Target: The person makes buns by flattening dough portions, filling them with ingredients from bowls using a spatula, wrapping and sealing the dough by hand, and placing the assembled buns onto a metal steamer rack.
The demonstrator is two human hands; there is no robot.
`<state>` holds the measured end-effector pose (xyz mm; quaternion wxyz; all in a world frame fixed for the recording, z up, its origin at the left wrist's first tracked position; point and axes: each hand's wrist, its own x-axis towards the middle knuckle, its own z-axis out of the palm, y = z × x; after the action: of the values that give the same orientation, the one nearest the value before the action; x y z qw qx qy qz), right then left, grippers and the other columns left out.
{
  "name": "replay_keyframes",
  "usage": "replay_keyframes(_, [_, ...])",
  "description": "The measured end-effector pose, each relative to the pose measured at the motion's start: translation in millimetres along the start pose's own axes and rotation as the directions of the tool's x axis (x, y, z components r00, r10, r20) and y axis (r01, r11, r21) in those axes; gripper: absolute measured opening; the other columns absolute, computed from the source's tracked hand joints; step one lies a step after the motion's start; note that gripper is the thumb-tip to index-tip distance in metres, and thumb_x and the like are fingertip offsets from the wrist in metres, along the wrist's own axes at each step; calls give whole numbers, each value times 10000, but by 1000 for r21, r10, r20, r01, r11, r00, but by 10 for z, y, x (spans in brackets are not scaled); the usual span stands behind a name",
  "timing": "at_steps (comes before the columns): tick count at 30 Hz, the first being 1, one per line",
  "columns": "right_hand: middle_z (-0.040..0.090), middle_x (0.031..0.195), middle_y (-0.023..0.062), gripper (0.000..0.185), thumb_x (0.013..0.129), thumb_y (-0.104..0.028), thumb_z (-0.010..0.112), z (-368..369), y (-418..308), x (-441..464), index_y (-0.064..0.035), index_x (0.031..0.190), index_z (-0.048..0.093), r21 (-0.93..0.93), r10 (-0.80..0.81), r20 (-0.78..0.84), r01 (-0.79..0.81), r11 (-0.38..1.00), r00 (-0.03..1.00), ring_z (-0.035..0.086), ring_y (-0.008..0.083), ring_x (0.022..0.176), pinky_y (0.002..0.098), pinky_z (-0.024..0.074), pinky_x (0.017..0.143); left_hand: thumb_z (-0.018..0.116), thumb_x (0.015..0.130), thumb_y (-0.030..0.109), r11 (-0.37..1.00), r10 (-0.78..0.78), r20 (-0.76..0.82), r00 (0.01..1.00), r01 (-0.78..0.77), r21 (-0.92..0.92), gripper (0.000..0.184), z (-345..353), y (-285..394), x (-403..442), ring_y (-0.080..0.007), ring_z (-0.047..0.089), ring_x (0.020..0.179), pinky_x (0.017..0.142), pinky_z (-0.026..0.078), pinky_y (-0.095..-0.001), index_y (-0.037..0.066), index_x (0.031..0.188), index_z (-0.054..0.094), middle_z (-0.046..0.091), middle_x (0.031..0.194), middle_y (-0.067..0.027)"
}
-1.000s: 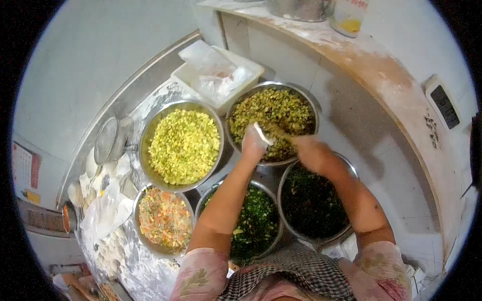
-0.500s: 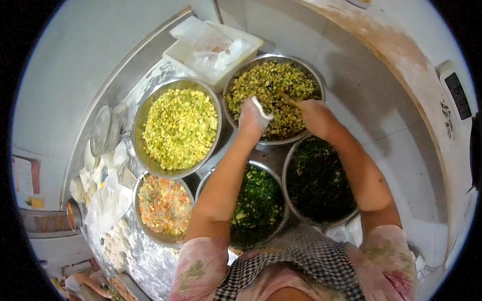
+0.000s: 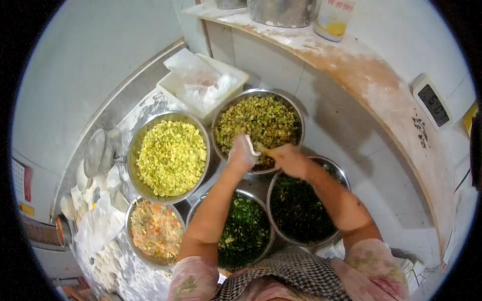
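My left hand point(image 3: 242, 156) is closed around a white piece of flattened dough point(image 3: 250, 145), its edge standing up at the fingers. In my right hand point(image 3: 290, 159) is a light wooden spatula point(image 3: 264, 150), whose tip points left and meets or nearly meets the dough. Both hands are over the near rim of a metal bowl point(image 3: 303, 131) of chopped yellow-green and dark filling point(image 3: 258, 116). What lies inside the dough is hidden. Below my right forearm stands a bowl of dark green filling point(image 3: 301, 210).
Left is a bowl of yellow filling point(image 3: 171, 158); nearer are bowls of orange-white filling point(image 3: 156, 230) and green filling point(image 3: 243, 228). A white bin point(image 3: 221, 103) holds plastic bags. Dough pieces point(image 3: 108, 266) lie on the floured table. A digital display point(image 3: 433, 104) stands right on a shelf point(image 3: 321, 52).
My right hand has brought the spatula out of the filling, leftward to the dough in my left hand. The camera has tilted up, so the bowls sit lower and more shelf shows.
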<state>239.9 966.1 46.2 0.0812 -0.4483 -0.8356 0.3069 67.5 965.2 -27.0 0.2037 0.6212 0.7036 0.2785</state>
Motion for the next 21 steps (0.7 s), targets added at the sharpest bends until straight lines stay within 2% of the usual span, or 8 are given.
replay_keyframes(1, [596,789,229,249,808,-41,435,118,-35,-21,18,1006,574,36,-124,-84,128,991,989,591,360,728,407,474,678,765,651,175,1000,23,-17,1000,-23,6,747,3,-11,-4,-423,522,990,855,450,-428,-10,1234,335,451,1143,-279])
replay_keyframes(5, [592,812,243,278,809,-47,419,148,-115,-87,20,1038,563,-61,-149,-92,143,988,985,585,376,748,427,473,697,755,651,173,991,115,-145,983,-123,-44,715,-23,-102,-12,-414,521,982,846,450,-431,-14,1213,355,453,1134,-271])
replay_keyframes(6, [595,892,251,382,787,-15,396,-30,-156,-58,-22,1139,545,-46,-44,40,46,998,998,588,382,835,456,461,782,755,645,168,992,64,-120,991,-76,-96,669,-43,-89,13,-413,522,969,828,452,-437,-16,1173,388,470,1091,-267])
replay_keyframes(9, [609,813,227,275,797,-42,409,-113,70,121,-9,982,611,-47,66,-114,-71,996,991,598,379,766,454,472,748,766,636,207,997,-56,-68,996,52,-59,724,-72,-100,97,-389,520,1012,848,444,-428,-20,1200,373,513,1066,-246])
replay_keyframes(12, [604,792,234,250,790,-30,419,-61,1,155,7,953,605,193,55,125,-79,978,991,597,383,761,461,470,739,765,620,195,998,17,-123,992,-25,-62,681,-30,-160,117,-387,514,1023,849,441,-419,-15,1156,401,510,1078,-245])
replay_keyframes(17, [611,869,212,279,822,-64,479,152,-327,-115,-31,1082,575,-237,-135,-107,107,966,985,598,347,781,425,479,710,728,638,123,979,174,-287,942,-198,-57,586,-100,-194,23,-385,533,940,805,451,-420,28,1135,432,505,1040,-213])
replay_keyframes(18, [608,883,211,294,835,-75,490,126,-327,-150,-34,1118,562,-315,-203,-153,147,938,967,598,328,766,410,485,691,738,615,98,982,92,-302,949,-136,-130,595,-114,-170,10,-357,538,933,811,453,-387,52,1129,443,508,1051,-188])
replay_keyframes(21, [585,933,239,325,843,-77,496,-196,-179,-163,-22,1163,523,-149,-185,-112,167,975,976,587,351,841,405,477,747,767,598,111,849,111,-323,940,-259,-460,619,82,-567,164,-312,550,931,797,457,-357,61,1126,449,515,1039,-176])
